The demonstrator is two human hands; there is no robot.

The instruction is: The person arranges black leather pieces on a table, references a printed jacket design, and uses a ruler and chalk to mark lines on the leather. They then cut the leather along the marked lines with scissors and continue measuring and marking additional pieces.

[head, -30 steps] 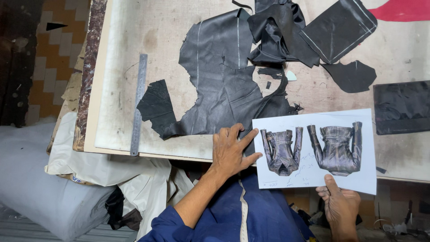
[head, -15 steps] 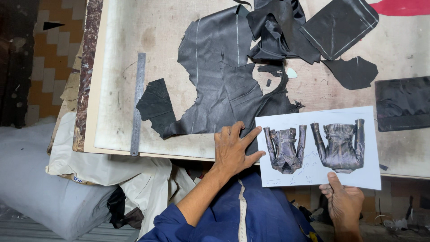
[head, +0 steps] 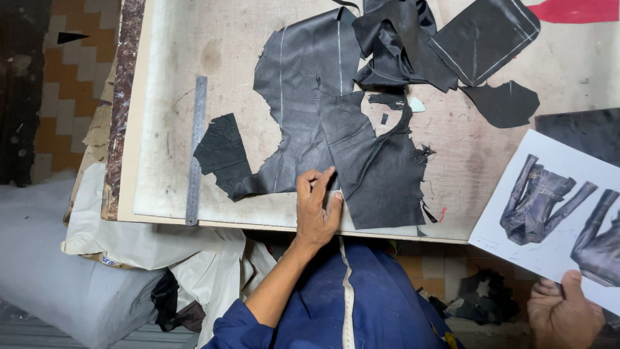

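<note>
The left hand [head: 318, 210] lay flat, fingers [head: 321, 183] spread, on the black leather [head: 361, 161] at the tabletop [head: 226, 58] edge; the right hand [head: 563, 317] pinched a printed sheet [head: 555, 252].

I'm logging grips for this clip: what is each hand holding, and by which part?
The right hand holds the printed sheet by its bottom edge. The left hand holds nothing; it rests flat on the black leather piece at its lower edge.
</note>
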